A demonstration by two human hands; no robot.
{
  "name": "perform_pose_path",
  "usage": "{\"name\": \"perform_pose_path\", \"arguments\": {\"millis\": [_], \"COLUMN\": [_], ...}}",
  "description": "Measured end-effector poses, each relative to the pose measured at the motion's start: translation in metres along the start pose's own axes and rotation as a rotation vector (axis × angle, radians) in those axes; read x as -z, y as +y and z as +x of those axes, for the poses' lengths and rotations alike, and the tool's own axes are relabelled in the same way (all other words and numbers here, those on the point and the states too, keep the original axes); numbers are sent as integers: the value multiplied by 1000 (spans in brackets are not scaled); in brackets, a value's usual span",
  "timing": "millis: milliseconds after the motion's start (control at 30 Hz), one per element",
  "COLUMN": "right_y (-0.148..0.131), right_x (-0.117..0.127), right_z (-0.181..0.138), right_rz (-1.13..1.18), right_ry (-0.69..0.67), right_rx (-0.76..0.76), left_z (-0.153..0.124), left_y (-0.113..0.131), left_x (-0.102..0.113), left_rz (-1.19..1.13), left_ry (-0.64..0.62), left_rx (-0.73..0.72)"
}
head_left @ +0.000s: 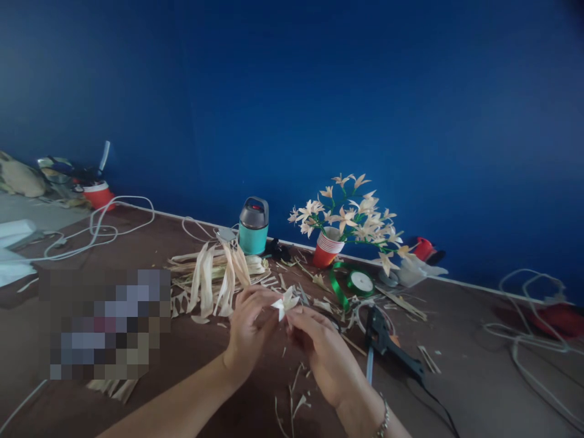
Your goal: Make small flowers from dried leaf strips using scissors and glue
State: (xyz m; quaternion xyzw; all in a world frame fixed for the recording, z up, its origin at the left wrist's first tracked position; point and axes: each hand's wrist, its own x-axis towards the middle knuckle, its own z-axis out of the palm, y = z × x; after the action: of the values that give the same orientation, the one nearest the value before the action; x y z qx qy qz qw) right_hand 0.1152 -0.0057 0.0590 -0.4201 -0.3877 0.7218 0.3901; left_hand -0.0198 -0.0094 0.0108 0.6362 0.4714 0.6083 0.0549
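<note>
A small white husk flower (286,303) with pointed petals is held up between my two hands. My left hand (250,325) has its fingers closed, its fingertips at the flower's left side. From the right, my right hand (322,347) pinches the flower low down near its base; a bracelet circles that wrist. The flower's underside is hidden by the fingers. Just beyond my left hand lie pale dried corn husks (221,274) in a heap. To the right of my right hand a black glue gun (392,348) rests on the brown surface.
Behind the hands stand a red cup (325,252) holding many finished flowers and a teal flask (253,234). A roll of green ribbon (360,283) lies near the cup. White cables (98,228) loop on the left, others on the right. Husk scraps litter the surface.
</note>
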Motion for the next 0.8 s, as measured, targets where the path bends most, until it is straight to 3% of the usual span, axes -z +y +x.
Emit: {"name": "perform_pose_path", "arguments": {"millis": [500, 800], "right_y": [-8, -14], "right_x": [-3, 7], "right_z": [-5, 0], "right_rz": [-163, -395], "right_ry": [-113, 59], "right_rx": [14, 232], "left_z": [-5, -7], "left_y": [-5, -7], "left_x": [-1, -2], "left_rz": [-23, -141], "left_ry": [38, -63], "left_rx": [13, 100]}}
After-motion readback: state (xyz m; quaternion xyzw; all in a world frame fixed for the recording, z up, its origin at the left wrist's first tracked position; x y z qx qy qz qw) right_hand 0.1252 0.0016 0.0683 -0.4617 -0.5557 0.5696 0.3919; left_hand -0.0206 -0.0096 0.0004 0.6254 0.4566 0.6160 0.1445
